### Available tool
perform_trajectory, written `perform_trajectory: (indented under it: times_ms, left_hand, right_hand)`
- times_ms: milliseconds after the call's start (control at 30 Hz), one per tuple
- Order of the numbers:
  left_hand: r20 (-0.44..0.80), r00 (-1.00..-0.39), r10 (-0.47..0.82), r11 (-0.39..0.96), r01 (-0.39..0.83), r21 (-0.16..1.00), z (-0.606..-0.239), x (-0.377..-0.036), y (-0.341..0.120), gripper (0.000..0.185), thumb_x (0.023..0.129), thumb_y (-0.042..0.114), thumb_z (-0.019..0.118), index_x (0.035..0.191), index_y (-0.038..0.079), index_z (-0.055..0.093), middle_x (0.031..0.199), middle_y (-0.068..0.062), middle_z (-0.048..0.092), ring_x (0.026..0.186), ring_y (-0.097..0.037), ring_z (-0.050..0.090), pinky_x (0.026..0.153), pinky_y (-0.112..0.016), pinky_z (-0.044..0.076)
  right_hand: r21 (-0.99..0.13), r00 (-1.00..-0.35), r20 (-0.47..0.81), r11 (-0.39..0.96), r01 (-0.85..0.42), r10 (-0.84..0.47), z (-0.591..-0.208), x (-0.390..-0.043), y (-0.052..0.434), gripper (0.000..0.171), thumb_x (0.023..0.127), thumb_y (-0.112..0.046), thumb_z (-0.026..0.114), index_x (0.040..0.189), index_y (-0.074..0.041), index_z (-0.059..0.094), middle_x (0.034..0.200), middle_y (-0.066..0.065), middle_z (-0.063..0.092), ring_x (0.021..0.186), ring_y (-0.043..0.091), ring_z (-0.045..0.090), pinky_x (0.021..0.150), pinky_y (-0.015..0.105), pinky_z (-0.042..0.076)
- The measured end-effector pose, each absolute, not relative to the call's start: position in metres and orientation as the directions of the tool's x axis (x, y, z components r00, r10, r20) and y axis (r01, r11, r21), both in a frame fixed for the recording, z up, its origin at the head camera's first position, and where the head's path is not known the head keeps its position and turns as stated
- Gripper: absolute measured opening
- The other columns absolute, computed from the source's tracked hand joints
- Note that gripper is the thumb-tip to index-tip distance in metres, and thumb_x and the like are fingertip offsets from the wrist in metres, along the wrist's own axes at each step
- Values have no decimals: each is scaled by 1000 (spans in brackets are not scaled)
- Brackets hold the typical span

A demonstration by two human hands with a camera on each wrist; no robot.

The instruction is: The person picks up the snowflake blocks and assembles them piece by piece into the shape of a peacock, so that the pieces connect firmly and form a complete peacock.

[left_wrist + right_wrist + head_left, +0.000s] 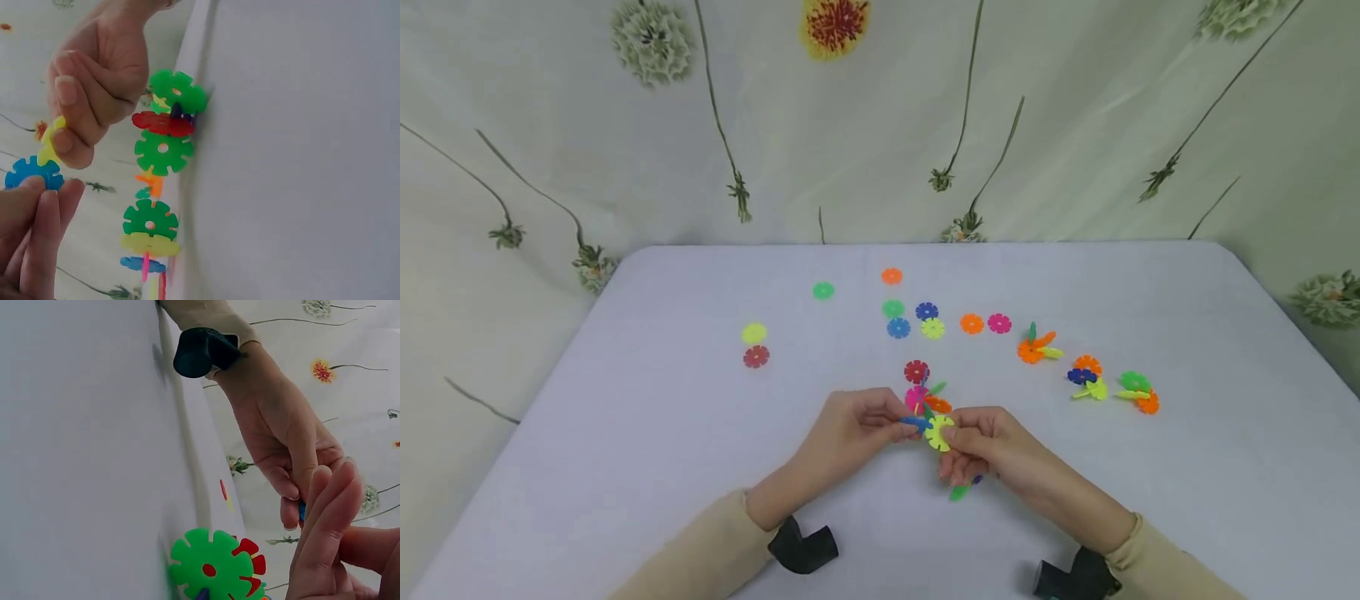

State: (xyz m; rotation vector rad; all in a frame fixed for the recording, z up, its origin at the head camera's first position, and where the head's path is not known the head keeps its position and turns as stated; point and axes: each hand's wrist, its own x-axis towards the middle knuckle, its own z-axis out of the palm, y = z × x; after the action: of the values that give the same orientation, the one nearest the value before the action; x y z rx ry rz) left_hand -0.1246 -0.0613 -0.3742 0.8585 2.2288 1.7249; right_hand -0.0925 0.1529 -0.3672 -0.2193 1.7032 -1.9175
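Over the middle of the white table (625,433) my two hands meet. My left hand (901,421) pinches a blue toothed disc (916,423) between thumb and fingers; the left wrist view shows that blue disc (34,174) edge to edge with the yellow one. My right hand (951,437) pinches a yellow-green disc (938,433), seen as a yellow sliver (49,147) in the left wrist view. Just beyond the hands sits a cluster of pink, red, orange and green discs (921,392). A green disc (209,565) joined with red lies by my right hand.
Loose discs lie scattered across the far half of the table, among them green (823,290), yellow (754,333) and red (756,357). Three small joined clusters (1033,346) (1086,377) (1138,392) sit to the right. A flowered curtain (1075,125) hangs behind the table.
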Motion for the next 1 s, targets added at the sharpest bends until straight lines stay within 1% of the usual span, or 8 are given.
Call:
perform_trajectory:
  times_ms: [300,367,467,600,700,833,900,1000]
  left_hand:
    - [367,-734,571,135,525,840,-375,-123,-59,14,78,-4,72,90,1,69,87,-4,69,83,-10,66,71,-24,53]
    - [369,-725,581,150,541,827,-373,-125,-59,15,77,-5,72,90,2,69,87,-2,69,83,-9,66,71,-24,53]
    - [319,-721,615,166,515,841,-369,-131,-61,23,78,-3,73,100,2,68,95,-3,69,90,-11,64,76,-26,52]
    - [188,-794,579,247,391,887,-368,-151,-67,38,82,6,72,119,5,61,113,-7,63,101,-16,61,83,-31,50]
    - [109,-891,441,390,299,871,-371,-179,-68,38,85,15,70,122,8,59,115,-6,62,100,-17,61,82,-31,51]
    - [25,-956,294,641,216,736,-381,-220,-58,40,85,29,70,116,6,60,103,-5,60,91,-18,57,78,-30,50]
    - [1,-963,270,746,210,632,-387,-234,-51,43,83,33,71,113,5,59,97,-6,57,86,-19,54,74,-30,48]
    - [-12,-963,270,815,222,535,-389,-246,-42,41,82,33,72,108,3,59,95,-7,52,83,-21,50,73,-31,46]
  right_hand:
    - [-970,-832,-192,-30,243,-520,-365,-91,154,27,96,-10,50,98,17,50,72,8,65,58,12,58,56,20,50]
    - [-975,-834,-183,-12,222,-520,-364,-92,155,27,96,-12,51,99,15,50,74,10,65,59,13,59,57,22,50]
    - [-981,-846,-174,15,193,-504,-364,-95,157,24,96,-14,53,97,10,51,78,14,66,61,15,59,60,24,51]
    - [-982,-883,-179,24,187,-435,-363,-100,164,18,95,-15,57,94,3,52,79,15,65,63,14,58,62,24,50]
    - [-984,-904,-173,22,179,-391,-363,-101,168,17,93,-12,58,95,3,52,77,13,62,62,13,55,61,23,50]
    - [-985,-911,-172,39,170,-375,-366,-102,168,17,92,-12,60,95,4,54,75,12,59,62,13,53,60,22,48]
    - [-984,-913,-179,51,172,-367,-367,-102,167,18,92,-13,61,94,4,56,74,11,58,62,13,53,61,23,48]
    - [-984,-920,-177,56,168,-349,-365,-103,166,18,92,-14,62,93,3,57,74,12,58,61,14,53,61,24,49]
